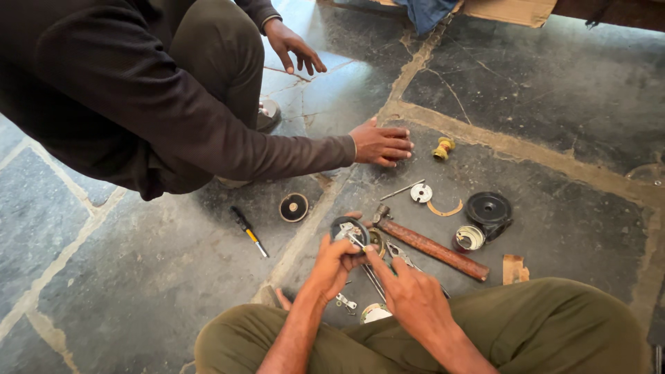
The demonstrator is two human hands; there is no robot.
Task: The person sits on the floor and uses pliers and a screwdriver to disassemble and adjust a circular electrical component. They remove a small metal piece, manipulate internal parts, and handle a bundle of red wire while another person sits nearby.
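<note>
The left hand [332,266] grips a round dark disc part [348,228], its fingers closed on the rim, just above the stone floor [554,90] in front of the crossed legs. The right hand [409,287] has its fingers pinched on a thin metal tool [355,240] whose tip meets the disc's face.

In my judgement the step goes best with the disc held steady and the tool kept square to the fitting, force applied gradually so that it does not slip.

A hammer [433,248] with a reddish wooden handle lies just beside. A co-worker's hand [381,144] rests flat on the floor, well apart.

Packaging: a small brown cardboard scrap [514,269] lies right of the hammer; a tan cardboard sheet [509,10] sits at the top edge. No legible labels or signs are visible.
</note>
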